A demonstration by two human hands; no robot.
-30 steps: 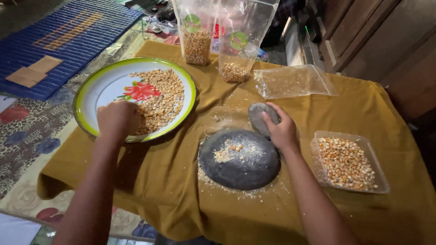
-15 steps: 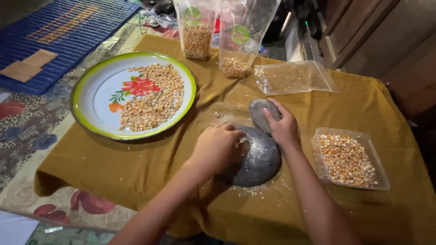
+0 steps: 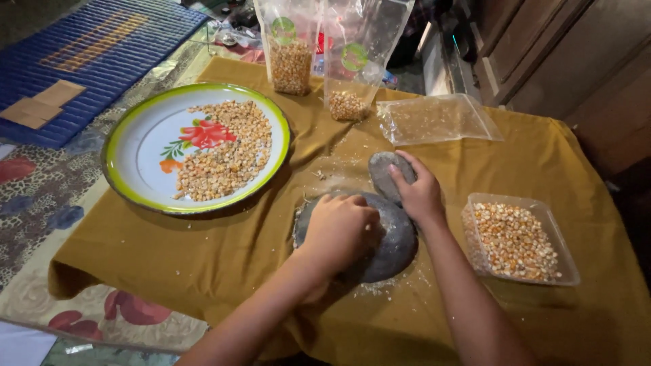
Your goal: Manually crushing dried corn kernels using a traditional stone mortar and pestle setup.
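A dark round grinding stone [image 3: 399, 249] lies on a mustard-yellow cloth [image 3: 169, 261], with crushed bits scattered around it. My left hand [image 3: 339, 230] rests on top of the stone with its fingers curled shut; what is under the palm is hidden. My right hand [image 3: 420, 193] grips a smaller grey oval stone [image 3: 382, 173] at the far edge of the round one. A white enamel plate [image 3: 129, 129] with a green rim and a red flower holds dried corn kernels [image 3: 230, 152] at the left.
A clear plastic tray [image 3: 564, 238] of kernels sits at the right. Two upright clear bags [image 3: 290, 51] [image 3: 354, 64] with kernels stand at the back, with a flat plastic bag [image 3: 437, 118] beside them. A blue mat [image 3: 88, 54] lies far left and wooden cabinets [image 3: 542, 54] far right.
My left hand left the plate of kernels and came right onto the round stone, where it now sits closed. My right hand has stayed on the small stone.
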